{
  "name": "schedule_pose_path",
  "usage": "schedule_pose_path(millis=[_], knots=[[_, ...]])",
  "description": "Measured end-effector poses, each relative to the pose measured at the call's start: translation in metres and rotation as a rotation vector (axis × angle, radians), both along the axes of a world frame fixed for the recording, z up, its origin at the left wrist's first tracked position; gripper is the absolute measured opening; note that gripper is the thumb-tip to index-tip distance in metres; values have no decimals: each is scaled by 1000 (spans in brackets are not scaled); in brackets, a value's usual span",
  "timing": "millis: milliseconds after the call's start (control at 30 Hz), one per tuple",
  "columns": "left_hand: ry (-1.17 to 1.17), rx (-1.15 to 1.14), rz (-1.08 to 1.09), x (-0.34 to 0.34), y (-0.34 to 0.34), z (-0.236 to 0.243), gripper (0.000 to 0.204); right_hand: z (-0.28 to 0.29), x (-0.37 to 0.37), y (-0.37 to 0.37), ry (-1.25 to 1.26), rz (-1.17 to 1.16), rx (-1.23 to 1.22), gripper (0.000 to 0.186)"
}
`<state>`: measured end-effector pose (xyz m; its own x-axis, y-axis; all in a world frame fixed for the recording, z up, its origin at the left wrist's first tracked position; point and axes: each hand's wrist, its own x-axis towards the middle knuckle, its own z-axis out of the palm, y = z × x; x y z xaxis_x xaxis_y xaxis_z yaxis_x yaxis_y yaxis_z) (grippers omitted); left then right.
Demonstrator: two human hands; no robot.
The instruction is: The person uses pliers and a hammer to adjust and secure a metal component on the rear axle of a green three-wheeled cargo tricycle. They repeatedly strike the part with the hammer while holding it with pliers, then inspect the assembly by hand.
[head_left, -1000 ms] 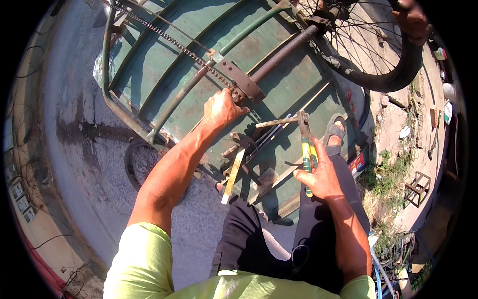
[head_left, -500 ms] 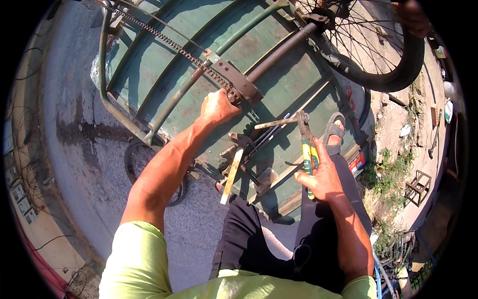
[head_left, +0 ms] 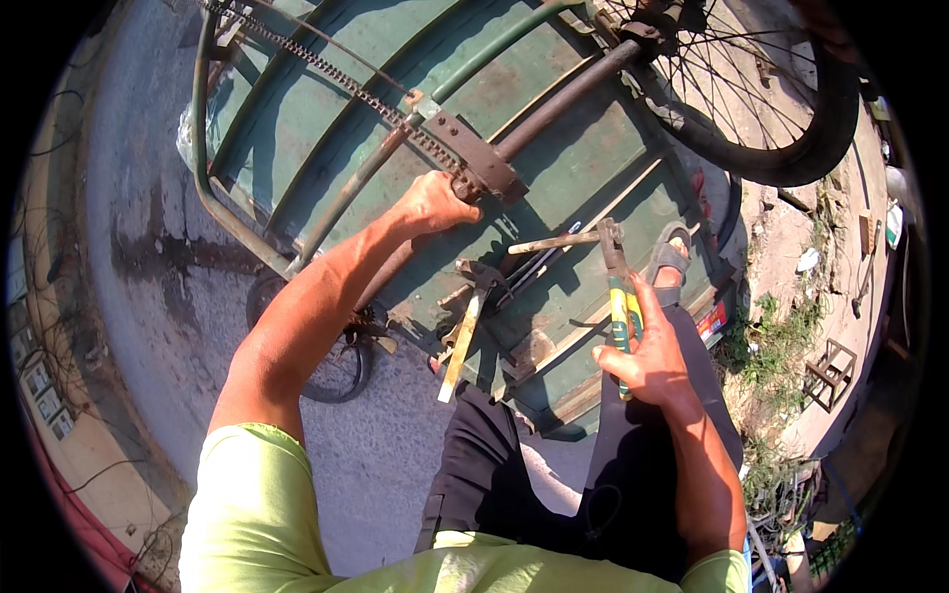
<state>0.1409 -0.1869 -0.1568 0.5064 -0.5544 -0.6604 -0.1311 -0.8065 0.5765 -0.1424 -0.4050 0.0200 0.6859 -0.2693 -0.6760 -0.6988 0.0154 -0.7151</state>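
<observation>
My left hand (head_left: pixel 440 205) is closed round the end of the bicycle chain (head_left: pixel 361 94) at the sprocket (head_left: pixel 469 186), beside a rusty bracket (head_left: pixel 479 158) on an axle tube (head_left: pixel 573 99). What exactly its fingers grip is partly hidden. My right hand (head_left: pixel 643 361) grips pliers (head_left: pixel 618 296) with yellow-and-green handles, jaws upward. Between the hands a hammer (head_left: pixel 461 341) with a pale yellow handle, a wooden-handled tool (head_left: pixel 544 243) and some metal rods (head_left: pixel 529 282) lie on the green metal cart bed (head_left: pixel 524 59).
A spoked wheel (head_left: pixel 801 148) is at top right, with another person's hand (head_left: pixel 825 25) at its tyre. My sandalled foot (head_left: pixel 667 262) rests on the bed. A second wheel (head_left: pixel 336 381) is below left, above grey pavement (head_left: pixel 158 346). A metal stool frame (head_left: pixel 830 376), weeds and wires lie right.
My left forearm has shifted left, uncovering more of the lower wheel, while that hand stays at the sprocket. My right hand and pliers are slightly right. The upper wheel appears slightly farther right.
</observation>
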Motion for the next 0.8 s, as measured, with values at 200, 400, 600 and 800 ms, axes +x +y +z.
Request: schedule_pose_path(millis=[200, 400, 600, 800], knots=[[392, -154, 12, 13, -5, 9, 38, -4, -6, -3, 41, -3, -10, 96], [762, -139, -3, 25, 8, -5, 44, 2, 0, -4, 70, 77, -59, 94], [116, -46, 91, -2, 2, 18, 70, 4, 9, -5, 22, 51, -44, 92], [-402, 206, 101, -48, -21, 48, 76, 3, 8, -2, 27, 46, -42, 92]])
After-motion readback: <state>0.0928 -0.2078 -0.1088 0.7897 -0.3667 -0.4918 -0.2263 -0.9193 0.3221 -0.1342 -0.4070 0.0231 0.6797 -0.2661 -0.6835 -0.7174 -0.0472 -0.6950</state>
